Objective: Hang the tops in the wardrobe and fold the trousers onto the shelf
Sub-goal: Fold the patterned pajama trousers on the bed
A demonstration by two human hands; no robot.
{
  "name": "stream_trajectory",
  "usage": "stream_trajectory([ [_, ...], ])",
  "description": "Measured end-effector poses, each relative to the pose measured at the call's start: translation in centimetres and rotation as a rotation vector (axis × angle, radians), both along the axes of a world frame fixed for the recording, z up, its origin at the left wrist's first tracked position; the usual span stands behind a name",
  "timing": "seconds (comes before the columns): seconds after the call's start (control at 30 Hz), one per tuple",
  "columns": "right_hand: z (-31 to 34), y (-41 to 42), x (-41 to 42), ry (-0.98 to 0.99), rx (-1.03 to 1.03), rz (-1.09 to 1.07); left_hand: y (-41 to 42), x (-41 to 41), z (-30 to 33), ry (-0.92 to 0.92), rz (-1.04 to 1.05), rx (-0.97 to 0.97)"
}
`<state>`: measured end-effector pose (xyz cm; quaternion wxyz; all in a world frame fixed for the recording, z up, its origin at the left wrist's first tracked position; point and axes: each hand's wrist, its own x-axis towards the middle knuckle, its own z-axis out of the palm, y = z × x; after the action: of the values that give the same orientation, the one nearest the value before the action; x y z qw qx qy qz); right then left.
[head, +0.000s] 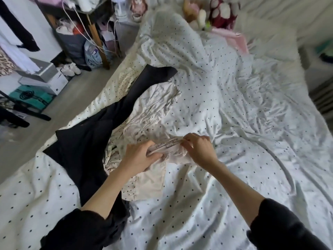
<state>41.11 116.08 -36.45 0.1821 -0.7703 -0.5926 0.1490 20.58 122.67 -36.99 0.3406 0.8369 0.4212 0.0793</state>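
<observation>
— Where are the hands right now?

— Both near the middle of the view, low on the bed [243, 123]. The left hand [139, 156] is closed on a bunch of the cream printed garment [155, 109]; the right hand [199, 147], just beside it toward three o'clock, pinches the same cloth's edge between fingers and thumb.

— And how does that garment lie?

— Crumpled on the polka-dot duvet, running from the hands up toward twelve o'clock, with line drawings printed on it. Whether it is a top or trousers, I cannot tell.

— Anything else from the laundry?

— The black trousers [100, 127] stretch diagonally, one leg reaching toward twelve o'clock, the waist end toward seven o'clock, partly under the left forearm. They touch the cream garment along its nine o'clock side.

— What's around the bed?

— At ten o'clock, on the floor, stacked boxes [41, 76] and a pair of pale shoes [71, 68]. At one o'clock, soft toys [221, 12] sit at the head of the bed, blurred.
</observation>
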Motion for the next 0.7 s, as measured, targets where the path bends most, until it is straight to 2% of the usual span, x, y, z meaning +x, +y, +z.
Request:
stream_trajectory([
  [0.17, 5.6, -7.5, 6.1, -0.073, 0.078, -0.031, -4.8, 6.1, 5.1, 0.044, -0.116, 0.020],
  [0.3, 9.8, -15.4, 12.2, -0.109, 0.156, -0.104, -10.7, 12.5, 9.1, -0.106, -0.119, 0.027],
  [0.47, 13.8, -23.9, 19.4, -0.125, 0.257, -0.213, -17.4, 20.3, 12.2, -0.187, -0.155, 0.044],
  [0.7, 16.6, -31.8, 24.4, -0.142, 0.305, -0.376, -23.1, 27.0, 15.5, -0.351, -0.183, 0.153],
])
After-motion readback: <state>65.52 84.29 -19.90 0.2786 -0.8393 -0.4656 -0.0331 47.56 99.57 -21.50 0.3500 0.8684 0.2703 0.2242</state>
